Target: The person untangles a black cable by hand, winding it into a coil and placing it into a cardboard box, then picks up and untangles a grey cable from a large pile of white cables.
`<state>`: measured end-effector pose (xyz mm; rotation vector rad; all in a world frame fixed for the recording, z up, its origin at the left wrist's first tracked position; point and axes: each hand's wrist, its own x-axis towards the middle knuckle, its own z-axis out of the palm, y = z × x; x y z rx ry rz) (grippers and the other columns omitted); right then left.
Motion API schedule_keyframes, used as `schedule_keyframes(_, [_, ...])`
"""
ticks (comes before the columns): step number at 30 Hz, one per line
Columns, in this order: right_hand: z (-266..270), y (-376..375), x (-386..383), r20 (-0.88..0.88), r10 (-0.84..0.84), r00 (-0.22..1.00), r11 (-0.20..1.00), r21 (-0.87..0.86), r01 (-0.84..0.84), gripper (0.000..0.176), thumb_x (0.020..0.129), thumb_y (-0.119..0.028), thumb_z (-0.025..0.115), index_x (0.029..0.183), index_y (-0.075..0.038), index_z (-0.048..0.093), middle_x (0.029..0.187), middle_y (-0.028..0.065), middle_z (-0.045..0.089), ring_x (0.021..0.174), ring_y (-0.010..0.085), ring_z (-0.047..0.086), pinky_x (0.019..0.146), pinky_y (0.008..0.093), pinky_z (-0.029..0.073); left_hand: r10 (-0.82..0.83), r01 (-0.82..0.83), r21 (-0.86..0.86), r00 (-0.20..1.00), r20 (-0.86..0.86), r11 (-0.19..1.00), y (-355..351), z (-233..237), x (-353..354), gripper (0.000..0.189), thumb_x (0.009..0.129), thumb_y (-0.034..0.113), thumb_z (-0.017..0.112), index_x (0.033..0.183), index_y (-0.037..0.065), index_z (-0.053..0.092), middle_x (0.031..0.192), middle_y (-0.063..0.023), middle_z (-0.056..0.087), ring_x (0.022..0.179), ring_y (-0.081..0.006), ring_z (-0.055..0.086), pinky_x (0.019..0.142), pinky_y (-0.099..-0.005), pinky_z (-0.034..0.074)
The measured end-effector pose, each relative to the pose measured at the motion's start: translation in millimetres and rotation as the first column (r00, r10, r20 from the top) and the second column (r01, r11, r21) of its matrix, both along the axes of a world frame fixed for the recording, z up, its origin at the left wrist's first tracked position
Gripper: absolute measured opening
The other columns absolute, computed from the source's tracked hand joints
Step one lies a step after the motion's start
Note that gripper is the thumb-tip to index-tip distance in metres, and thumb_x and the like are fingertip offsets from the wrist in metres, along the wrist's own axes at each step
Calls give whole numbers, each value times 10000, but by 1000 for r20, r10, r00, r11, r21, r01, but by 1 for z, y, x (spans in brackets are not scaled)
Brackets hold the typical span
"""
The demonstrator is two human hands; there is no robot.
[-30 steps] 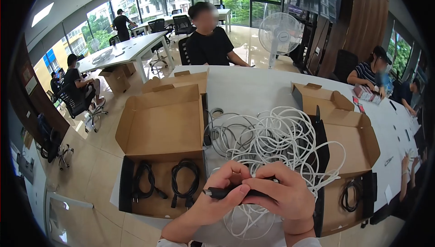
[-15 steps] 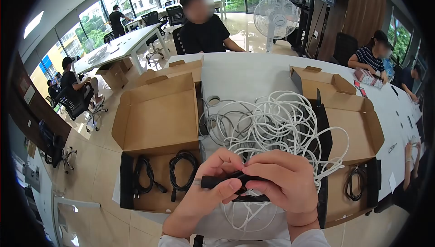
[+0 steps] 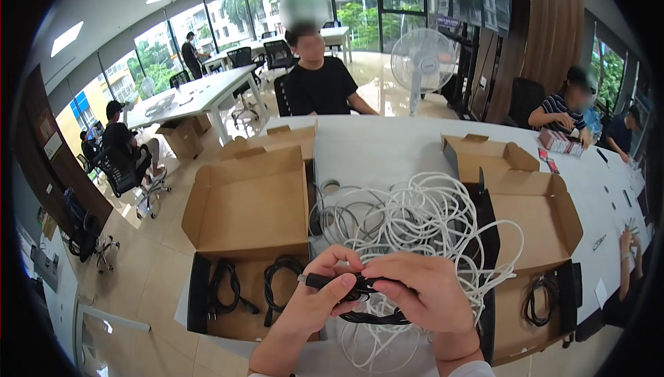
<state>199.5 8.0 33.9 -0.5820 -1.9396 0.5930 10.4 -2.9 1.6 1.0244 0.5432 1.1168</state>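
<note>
I have little room here. The left cardboard box [image 3: 245, 204] and the right cardboard box [image 3: 536, 214] sit close on each side. The white cable pile [image 3: 415, 218] lies just behind my hands, and the table [image 3: 387, 145] is bare far back. My left hand [image 3: 318, 304] and right hand [image 3: 422, 294] both pinch the black cable [image 3: 321, 281], which hangs between them at the near edge.

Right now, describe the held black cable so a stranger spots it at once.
On the white table, find the tangle of white cords. Before it, left hand and right hand pinch a thin black cable; other black coils lie in cardboard boxes.
</note>
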Motion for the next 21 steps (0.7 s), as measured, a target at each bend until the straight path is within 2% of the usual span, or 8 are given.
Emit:
schedule_keyframes(1, [2,-2,-1,18,-5,1000,998,-70,6,190,775,-4,668,964,-1,651,933,118,662,779,265,652,659,302,521,48,-48,-1,999,-10,999,1,-1,2,191,920,197,580,1024,73,480,802,-18,567,591,-3,431,456,-128,328])
schedule_keyframes(5, [-3,1,-6,170,-196,966,952,267,146,290,768,-28,654,1052,-30,599,1063,96,594,929,266,587,801,355,461,196,-195,22,977,-79,981,0,3,8,143,922,149,564,1003,71,474,784,-3,566,597,1,429,464,-130,336])
schedule_keyframes(8, [0,-4,-14,229,-332,915,908,340,245,310,754,-45,667,1052,-32,580,1039,94,590,915,267,584,794,351,462,251,-244,72,963,-96,967,2,3,12,128,918,118,564,990,67,471,774,3,565,596,5,416,469,-136,325])
schedule_keyframes(11, [2,-4,-22,155,-309,938,925,277,259,318,721,-47,705,1022,-33,603,963,102,622,845,280,603,737,366,490,246,-234,137,966,-75,962,-1,-3,9,130,909,95,574,982,58,472,768,7,565,593,8,402,472,-145,301])
schedule_keyframes(14, [-1,-4,-16,173,-262,950,952,207,225,277,736,-89,720,986,-29,614,891,101,625,759,272,610,643,346,492,224,-205,185,971,-85,961,-1,-3,7,137,901,85,585,976,48,476,764,9,562,590,9,394,474,-152,282])
schedule_keyframes(17, [4,-8,-3,284,-91,954,995,-9,97,240,784,-111,683,992,-30,594,866,108,601,719,287,596,612,349,486,145,-129,155,985,-95,980,-6,6,4,154,890,84,604,977,44,483,765,6,554,602,7,399,482,-152,281])
schedule_keyframes(20, [3,-10,-4,163,-86,983,996,36,82,203,767,-75,710,945,-16,632,779,101,622,618,267,599,539,312,473,50,-48,105,999,-19,993,-10,7,3,179,879,97,625,980,52,484,783,1,551,617,3,405,495,-149,286])
schedule_keyframes(21, [4,-11,-3,155,-62,986,998,24,59,215,766,-52,701,966,-13,633,805,107,633,642,265,608,553,307,477,26,-24,110,999,-25,994,-11,6,1,192,875,104,625,992,59,479,798,-6,549,620,-3,407,506,-148,290])
